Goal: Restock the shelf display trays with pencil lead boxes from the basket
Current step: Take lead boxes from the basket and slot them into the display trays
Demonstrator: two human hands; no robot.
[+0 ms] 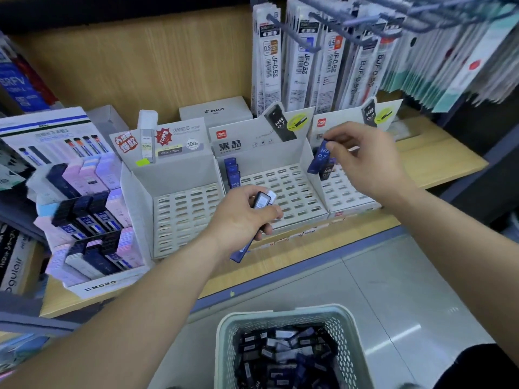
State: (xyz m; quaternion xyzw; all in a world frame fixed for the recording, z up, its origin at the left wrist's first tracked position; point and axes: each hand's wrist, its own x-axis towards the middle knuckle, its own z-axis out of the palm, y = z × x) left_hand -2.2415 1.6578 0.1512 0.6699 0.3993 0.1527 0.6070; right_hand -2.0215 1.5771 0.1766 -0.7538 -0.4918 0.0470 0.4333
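My left hand (241, 217) grips a small bunch of pencil lead boxes (261, 200), dark blue and white, in front of the middle slotted tray (292, 192). Three blue boxes (232, 172) stand in that tray's back left corner. My right hand (365, 161) pinches one blue lead box marked HB 0.7 (320, 158) over the back left slots of the right tray (345, 192). Another dark box (327, 173) stands in that tray just below it. The left slotted tray (182, 217) holds none. A pale green basket (283, 318) near the bottom edge is full of dark lead boxes (283, 357).
A stepped display (87, 220) of pastel and dark lead cases stands at the left on the wooden shelf (438, 158). Refill packs (309, 57) hang on hooks above the trays. A grey Pilot box (216, 110) sits behind. Grey floor tiles lie below the shelf edge.
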